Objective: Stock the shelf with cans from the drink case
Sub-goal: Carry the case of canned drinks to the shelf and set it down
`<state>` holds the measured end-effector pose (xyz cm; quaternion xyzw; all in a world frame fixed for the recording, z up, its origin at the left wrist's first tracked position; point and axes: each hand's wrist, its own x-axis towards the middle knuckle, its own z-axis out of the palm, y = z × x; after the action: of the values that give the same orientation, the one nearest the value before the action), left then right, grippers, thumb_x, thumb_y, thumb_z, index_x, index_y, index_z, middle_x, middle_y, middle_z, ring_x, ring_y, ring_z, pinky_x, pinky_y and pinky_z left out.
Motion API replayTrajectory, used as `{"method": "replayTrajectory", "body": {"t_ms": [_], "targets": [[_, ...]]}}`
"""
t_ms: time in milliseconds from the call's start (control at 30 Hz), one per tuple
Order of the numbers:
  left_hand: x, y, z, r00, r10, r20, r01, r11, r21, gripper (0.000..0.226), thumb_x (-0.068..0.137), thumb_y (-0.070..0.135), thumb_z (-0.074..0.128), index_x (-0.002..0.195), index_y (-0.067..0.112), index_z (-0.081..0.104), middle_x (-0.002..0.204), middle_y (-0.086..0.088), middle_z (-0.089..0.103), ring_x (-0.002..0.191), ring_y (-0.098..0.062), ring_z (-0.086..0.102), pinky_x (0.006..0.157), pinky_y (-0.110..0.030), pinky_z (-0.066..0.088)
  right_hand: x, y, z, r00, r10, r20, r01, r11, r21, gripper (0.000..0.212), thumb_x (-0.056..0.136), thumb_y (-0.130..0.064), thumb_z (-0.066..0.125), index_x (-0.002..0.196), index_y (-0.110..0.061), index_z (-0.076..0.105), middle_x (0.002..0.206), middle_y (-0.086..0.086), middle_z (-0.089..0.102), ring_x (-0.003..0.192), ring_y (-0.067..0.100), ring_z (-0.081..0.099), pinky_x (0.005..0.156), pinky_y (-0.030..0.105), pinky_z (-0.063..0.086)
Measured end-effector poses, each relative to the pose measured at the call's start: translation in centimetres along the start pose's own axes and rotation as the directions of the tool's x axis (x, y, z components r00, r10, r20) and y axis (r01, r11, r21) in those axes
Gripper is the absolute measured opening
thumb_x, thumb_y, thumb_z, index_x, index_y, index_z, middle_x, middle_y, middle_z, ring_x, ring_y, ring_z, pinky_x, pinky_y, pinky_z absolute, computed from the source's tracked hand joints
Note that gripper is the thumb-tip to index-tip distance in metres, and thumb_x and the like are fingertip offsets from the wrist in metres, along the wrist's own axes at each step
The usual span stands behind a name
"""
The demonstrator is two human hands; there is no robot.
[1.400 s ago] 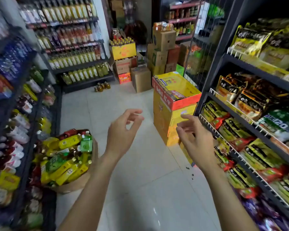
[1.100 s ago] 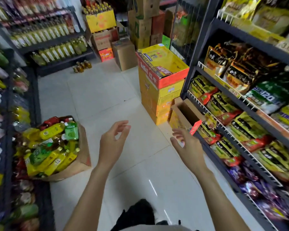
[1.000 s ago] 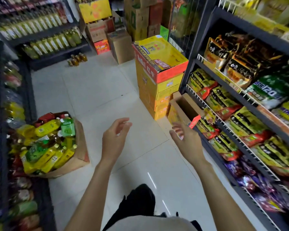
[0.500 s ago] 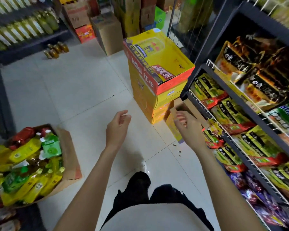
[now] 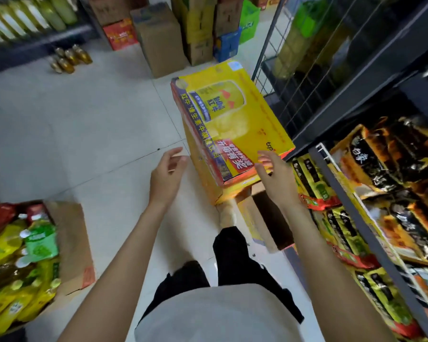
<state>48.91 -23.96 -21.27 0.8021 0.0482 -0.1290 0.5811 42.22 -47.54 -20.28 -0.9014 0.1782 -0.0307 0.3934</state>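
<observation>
A yellow and red drink case (image 5: pixel 230 119), closed, lies on top of a stack of similar yellow cases (image 5: pixel 203 178) on the floor by the right shelf. My left hand (image 5: pixel 167 175) hovers open just left of the stack, touching nothing. My right hand (image 5: pixel 273 175) is open at the near right corner of the top case, fingers spread, at or just above its edge. No cans are in sight. An open brown carton (image 5: pixel 265 218) stands on the floor just behind the stack, under my right forearm.
A dark shelf (image 5: pixel 336 169) full of snack bags runs along the right. An open carton of bottled drinks (image 5: pixel 67 243) sits on the floor at the left. More boxes (image 5: pixel 161 38) and loose bottles (image 5: pixel 68 59) stand at the aisle's far end.
I have stepped closer to the stack of cases and the view has tilted down. Both hands have moved forward to either side of the top case.
</observation>
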Motion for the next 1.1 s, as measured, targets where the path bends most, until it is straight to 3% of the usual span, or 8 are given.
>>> {"method": "replayTrajectory", "body": {"t_ms": [133,200,333,500,733,833,933,1100], "targets": [[5.1,1.3,3.1,0.993,-0.033,-0.117,0.029,0.999,-0.036,0.030,0.093,0.025,0.057,0.122,0.026,0.051,0.104,0.006,0.063,0.087,0.002,0.060,0.073,-0.003,0.040,7.5,1.2,-0.6,0.997,-0.053,0.049,0.055,0.998,-0.037,0.035,0.094,-0.019,0.054,0.128,-0.011,0.052,0.125,0.009,0.058,0.111,0.024,0.055,0.091,0.034,0.042],[7.8,1.6,4.4,0.986,-0.051,-0.160,0.044,0.998,-0.047,0.038,0.092,0.025,0.058,0.129,0.023,0.047,0.108,0.007,0.060,0.086,0.006,0.057,0.072,-0.002,0.040,11.0,1.7,-0.5,0.995,-0.081,0.065,0.084,0.996,-0.042,0.039,0.094,-0.021,0.055,0.132,-0.013,0.048,0.129,0.009,0.053,0.117,0.026,0.051,0.096,0.039,0.041],[13.5,0.5,7.1,0.978,-0.093,-0.185,0.091,0.996,-0.021,0.055,0.089,0.030,0.062,0.138,0.020,0.037,0.126,0.000,0.053,0.106,-0.012,0.055,0.090,-0.023,0.045,17.6,3.8,0.6,0.994,-0.091,0.068,0.097,0.991,-0.089,0.047,0.095,-0.027,0.053,0.138,-0.014,0.040,0.138,0.009,0.045,0.127,0.026,0.041,0.104,0.041,0.036],[18.4,-2.2,9.8,0.962,-0.186,-0.199,0.196,0.980,0.032,0.082,0.084,0.043,0.065,0.148,0.022,0.018,0.150,-0.005,0.030,0.134,-0.020,0.034,0.109,-0.041,0.034,24.0,7.5,2.6,0.991,-0.056,0.124,0.080,0.976,-0.202,0.059,0.095,-0.031,0.053,0.145,-0.011,0.029,0.148,0.014,0.033,0.135,0.029,0.031,0.109,0.045,0.032],[20.1,-5.2,11.5,0.968,-0.225,-0.116,0.233,0.970,0.068,0.103,0.069,0.067,0.065,0.148,0.036,0.007,0.150,0.003,0.029,0.132,-0.014,0.040,0.104,-0.048,0.041,29.3,10.0,3.8,0.943,0.132,0.306,-0.054,0.967,-0.251,0.080,0.092,-0.049,0.047,0.151,-0.018,0.004,0.158,0.009,0.015,0.138,0.030,0.031,0.106,0.048,0.032],[20.6,-6.1,11.7,0.967,-0.220,-0.128,0.232,0.969,0.089,0.103,0.068,0.064,0.067,0.147,0.036,0.006,0.150,0.002,0.025,0.130,-0.015,0.043,0.100,-0.047,0.045,31.2,11.1,4.4,0.916,0.107,0.387,-0.055,0.988,-0.142,0.085,0.089,-0.049,0.053,0.151,-0.021,0.003,0.158,0.006,0.017,0.139,0.028,0.031,0.109,0.051,0.030],[20.8,-6.5,11.8,0.968,-0.226,-0.111,0.221,0.974,-0.053,0.103,0.068,0.052,0.075,0.146,0.039,0.009,0.150,0.005,0.029,0.128,-0.012,0.047,0.101,-0.047,0.045,32.5,11.7,4.4,0.880,0.096,0.465,-0.160,0.982,0.100,0.089,0.080,-0.043,0.067,0.148,-0.027,0.011,0.146,0.001,0.038,0.126,0.018,0.046,0.103,0.049,0.041],[21.2,-7.0,12.3,0.964,-0.260,-0.057,0.244,0.949,-0.199,0.099,0.075,0.038,0.070,0.143,0.047,-0.002,0.153,0.007,0.028,0.130,-0.010,0.045,0.104,-0.050,0.041,33.6,12.2,4.2,0.803,0.031,0.596,-0.267,0.911,0.313,0.110,0.061,-0.050,0.079,0.146,-0.028,0.011,0.132,-0.014,0.046,0.119,0.003,0.054,0.090,0.021,0.050]]}}
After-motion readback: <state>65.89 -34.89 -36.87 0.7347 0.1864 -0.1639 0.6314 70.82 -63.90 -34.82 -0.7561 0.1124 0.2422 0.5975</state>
